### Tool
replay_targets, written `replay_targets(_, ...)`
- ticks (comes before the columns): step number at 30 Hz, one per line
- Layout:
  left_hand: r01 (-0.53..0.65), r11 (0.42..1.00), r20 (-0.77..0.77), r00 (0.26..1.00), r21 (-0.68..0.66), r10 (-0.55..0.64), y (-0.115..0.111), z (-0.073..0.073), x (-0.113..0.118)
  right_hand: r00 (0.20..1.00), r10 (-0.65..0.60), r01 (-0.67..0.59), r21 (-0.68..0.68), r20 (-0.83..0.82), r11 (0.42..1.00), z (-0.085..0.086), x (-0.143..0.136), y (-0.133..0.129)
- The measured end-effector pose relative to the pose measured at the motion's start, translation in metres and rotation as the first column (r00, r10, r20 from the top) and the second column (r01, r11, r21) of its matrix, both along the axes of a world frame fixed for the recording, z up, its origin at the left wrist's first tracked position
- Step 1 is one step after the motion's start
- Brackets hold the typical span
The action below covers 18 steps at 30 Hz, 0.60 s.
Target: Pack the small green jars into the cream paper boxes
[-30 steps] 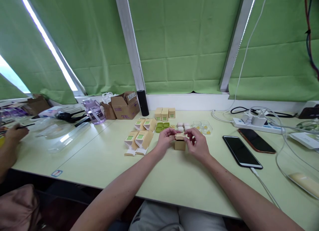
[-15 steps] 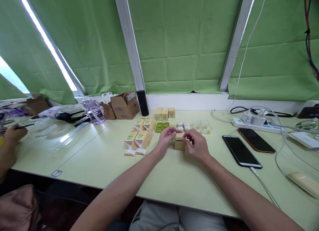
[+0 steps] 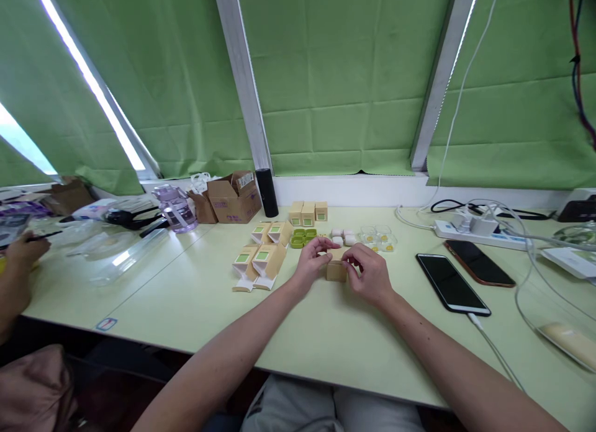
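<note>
A small kraft cardboard box (image 3: 336,272) stands on the table between my hands. My left hand (image 3: 311,260) grips its left side and top edge, fingers curled over. My right hand (image 3: 369,270) pinches the upper right edge of the box, thumb and fingertips together. The lid lies almost level with the walls. Behind my hands are green square cups (image 3: 303,237), small white and pinkish pieces (image 3: 343,237) and clear round containers (image 3: 378,238) with yellow bits inside. Open kraft boxes (image 3: 264,260) with green labels lie left of my left hand.
Several closed kraft boxes (image 3: 308,214) stand at the back, near a black cylinder (image 3: 266,193) and a larger carton (image 3: 234,198). Two phones, one a white-edged phone (image 3: 451,284), and a power strip (image 3: 479,232) with cables lie right. Another person's hand (image 3: 25,251) holds something dark, far left.
The lid of the small box has come down, and the gap under it has narrowed. My fingers have shifted slightly on its edges. The other person's hand moved a little.
</note>
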<state>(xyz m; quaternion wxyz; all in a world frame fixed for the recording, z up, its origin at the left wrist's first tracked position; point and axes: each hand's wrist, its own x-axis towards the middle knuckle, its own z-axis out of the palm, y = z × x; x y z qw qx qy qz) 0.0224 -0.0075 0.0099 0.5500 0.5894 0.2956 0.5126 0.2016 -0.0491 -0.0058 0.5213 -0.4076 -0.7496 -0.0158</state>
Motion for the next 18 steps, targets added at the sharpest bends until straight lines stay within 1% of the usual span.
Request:
replay_targets(6,-0.01,1.0,-0.007,1.0,0.009,0.01,-0.0014,0.0014,0.0006,1.0,-0.01,0.009,0.035,0.015,0.999,0.0007,-0.0004,0.0)
replay_targets(18,-0.023,1.0,-0.036,0.999,0.009,0.023,-0.0023,0.0037,0.001,1.0,-0.003,0.002,0.008,0.019,1.0,0.0002,-0.0002,-0.0005)
